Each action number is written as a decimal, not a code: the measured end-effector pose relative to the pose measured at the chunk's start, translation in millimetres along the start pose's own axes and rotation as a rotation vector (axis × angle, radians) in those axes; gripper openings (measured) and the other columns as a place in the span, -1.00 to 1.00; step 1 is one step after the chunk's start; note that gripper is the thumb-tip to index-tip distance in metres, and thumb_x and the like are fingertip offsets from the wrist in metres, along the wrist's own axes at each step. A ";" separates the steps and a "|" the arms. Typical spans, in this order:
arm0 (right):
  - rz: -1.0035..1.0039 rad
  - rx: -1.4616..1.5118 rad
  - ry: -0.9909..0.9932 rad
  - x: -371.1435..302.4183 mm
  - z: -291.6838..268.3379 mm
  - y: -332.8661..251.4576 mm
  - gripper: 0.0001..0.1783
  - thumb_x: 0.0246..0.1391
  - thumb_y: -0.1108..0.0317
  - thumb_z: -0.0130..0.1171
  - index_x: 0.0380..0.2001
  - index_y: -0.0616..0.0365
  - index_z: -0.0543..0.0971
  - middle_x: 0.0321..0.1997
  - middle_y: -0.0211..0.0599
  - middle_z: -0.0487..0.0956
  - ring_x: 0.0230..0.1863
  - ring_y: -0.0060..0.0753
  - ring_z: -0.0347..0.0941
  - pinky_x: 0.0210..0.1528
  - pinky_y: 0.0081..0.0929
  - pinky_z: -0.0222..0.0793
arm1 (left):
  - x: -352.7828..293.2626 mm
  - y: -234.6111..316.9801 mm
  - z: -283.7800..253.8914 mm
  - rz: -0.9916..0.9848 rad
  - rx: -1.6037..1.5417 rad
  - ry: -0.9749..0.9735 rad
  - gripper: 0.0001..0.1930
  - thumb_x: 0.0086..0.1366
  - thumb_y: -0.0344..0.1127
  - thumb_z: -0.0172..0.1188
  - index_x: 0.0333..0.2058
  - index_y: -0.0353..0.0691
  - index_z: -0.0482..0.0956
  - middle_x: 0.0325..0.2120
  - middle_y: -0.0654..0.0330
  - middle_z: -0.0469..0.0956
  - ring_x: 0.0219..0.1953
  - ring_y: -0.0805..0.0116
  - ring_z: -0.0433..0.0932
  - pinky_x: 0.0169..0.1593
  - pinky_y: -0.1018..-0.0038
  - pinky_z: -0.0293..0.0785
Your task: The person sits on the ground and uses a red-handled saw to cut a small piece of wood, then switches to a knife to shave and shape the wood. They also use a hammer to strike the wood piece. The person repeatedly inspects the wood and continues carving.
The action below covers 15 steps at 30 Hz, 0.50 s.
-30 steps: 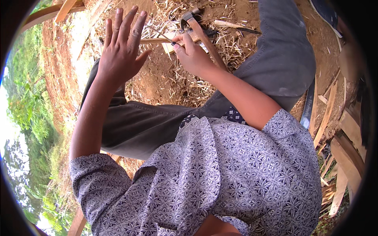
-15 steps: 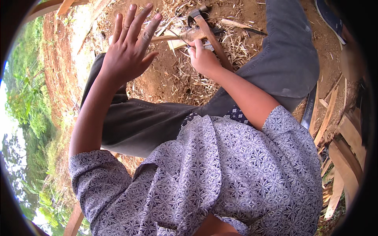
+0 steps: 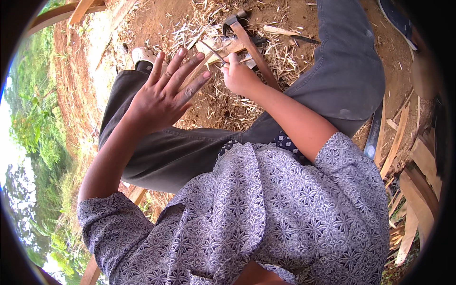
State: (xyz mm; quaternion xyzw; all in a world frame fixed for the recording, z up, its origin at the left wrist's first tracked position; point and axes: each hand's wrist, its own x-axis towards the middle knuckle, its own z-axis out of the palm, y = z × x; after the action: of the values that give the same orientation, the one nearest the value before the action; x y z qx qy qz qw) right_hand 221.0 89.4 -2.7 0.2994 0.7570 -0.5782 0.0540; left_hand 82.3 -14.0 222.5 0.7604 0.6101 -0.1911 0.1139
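Observation:
My left hand [image 3: 164, 95] is open, palm down and fingers spread, in the air over the ground between my legs. It holds nothing. Closed around a thin metal rod-like tool [image 3: 212, 51] is my right hand [image 3: 240, 76]; the rod points up and left, and its grip end is hidden in my fist. Close by lies a pale wooden piece [image 3: 228, 46], partly covered by the tools. An adze-like tool [image 3: 250, 45] with a dark metal head and a wooden handle lies across it, its handle end running behind my right forearm.
Wood shavings [image 3: 285, 57] litter the brown soil. A dark strip-like blade [image 3: 304, 38] lies beyond the adze-like tool. Planks and offcuts [image 3: 418, 194] pile up at the right, beside a long dark metal tool [image 3: 374, 130]. A dark shoe [image 3: 399, 23] shows at upper right.
My left hand has come down and slightly right, uncovering a light shoe behind it. My right hand has shifted slightly left and down, still holding the rod-like tool.

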 end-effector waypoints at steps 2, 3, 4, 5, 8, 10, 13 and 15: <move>-0.064 0.078 -0.112 -4.9 -30.1 -14.9 -0.61 0.38 0.25 0.02 0.17 0.18 0.32 -0.17 0.14 0.69 -0.14 0.15 0.67 -0.07 0.05 0.55 | -0.9 0.8 -0.3 -0.004 0.007 -0.024 -0.05 0.24 0.03 0.33 0.51 0.08 0.04 0.52 0.01 0.00 0.54 -0.17 -0.03 0.51 -0.27 -0.12; -0.050 0.067 -0.083 -3.7 -25.0 -6.8 -0.60 0.38 0.23 0.02 0.17 0.17 0.32 -0.17 0.15 0.69 -0.14 0.16 0.67 -0.07 0.04 0.54 | -3.8 0.5 1.2 -0.007 0.005 -0.032 -0.05 0.25 0.04 0.33 0.51 0.09 0.03 0.52 0.02 0.00 0.54 -0.18 -0.05 0.52 -0.26 -0.12; -0.035 0.056 -0.055 -0.4 -13.9 5.5 -0.60 0.38 0.22 0.02 0.17 0.16 0.33 -0.17 0.15 0.69 -0.13 0.17 0.67 -0.06 0.04 0.54 | -5.1 -2.6 1.3 -0.024 -0.013 -0.039 -0.05 0.24 0.02 0.34 0.51 0.09 0.03 0.52 0.02 0.00 0.54 -0.18 -0.05 0.52 -0.27 -0.13; -0.018 0.045 -0.026 0.7 -11.4 10.0 -0.59 0.38 0.21 0.02 0.17 0.15 0.33 -0.16 0.16 0.69 -0.13 0.18 0.66 -0.06 0.03 0.54 | -6.1 -4.2 1.3 -0.038 -0.031 -0.046 -0.05 0.24 0.01 0.35 0.51 0.08 0.03 0.52 0.02 0.00 0.54 -0.19 -0.05 0.52 -0.27 -0.13; 0.143 0.061 -0.097 14.1 -4.2 5.9 -0.56 0.37 0.14 0.03 0.18 0.13 0.36 -0.12 0.10 0.69 -0.09 0.20 0.65 0.01 0.05 0.51 | -10.7 -3.6 -1.4 -0.097 -0.072 -0.075 -0.04 0.21 -0.08 0.38 0.51 0.05 0.03 0.51 0.01 0.01 0.54 -0.15 -0.03 0.54 -0.20 -0.14; 0.170 0.117 -0.130 22.9 -16.8 10.3 -0.53 0.37 0.10 0.05 0.19 0.14 0.36 -0.06 0.11 0.68 -0.02 0.16 0.63 0.05 0.01 0.49 | -14.2 -6.1 -2.8 -0.131 -0.103 -0.105 -0.03 0.20 -0.10 0.39 0.50 0.03 0.03 0.51 0.02 0.02 0.54 -0.11 0.00 0.55 -0.15 -0.13; 0.220 0.261 -0.122 27.8 -6.5 14.3 -0.53 0.37 0.08 0.05 0.18 0.14 0.39 -0.03 0.14 0.66 0.04 0.12 0.61 0.07 -0.06 0.48 | -23.4 -9.6 5.0 -0.293 -0.169 -0.102 -0.15 0.31 -0.13 0.30 0.49 -0.06 0.09 0.35 0.03 0.25 0.33 0.00 0.33 0.38 0.11 0.26; 0.231 0.305 -0.096 29.2 -1.8 19.9 -0.52 0.36 0.06 0.07 0.16 0.15 0.42 -0.06 0.10 0.67 0.01 0.07 0.63 0.05 -0.10 0.49 | -26.1 -13.2 17.1 -0.377 -0.219 -0.024 -0.37 0.39 -0.21 0.22 0.40 -0.09 0.29 0.06 0.09 0.48 0.02 0.11 0.55 0.06 0.22 0.51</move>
State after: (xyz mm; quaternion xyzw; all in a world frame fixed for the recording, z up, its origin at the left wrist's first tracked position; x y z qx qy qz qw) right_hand 207.9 105.4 -31.4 0.3610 0.6178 -0.6899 0.1098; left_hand 62.1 -41.0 219.1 0.6135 0.7573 -0.1507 0.1655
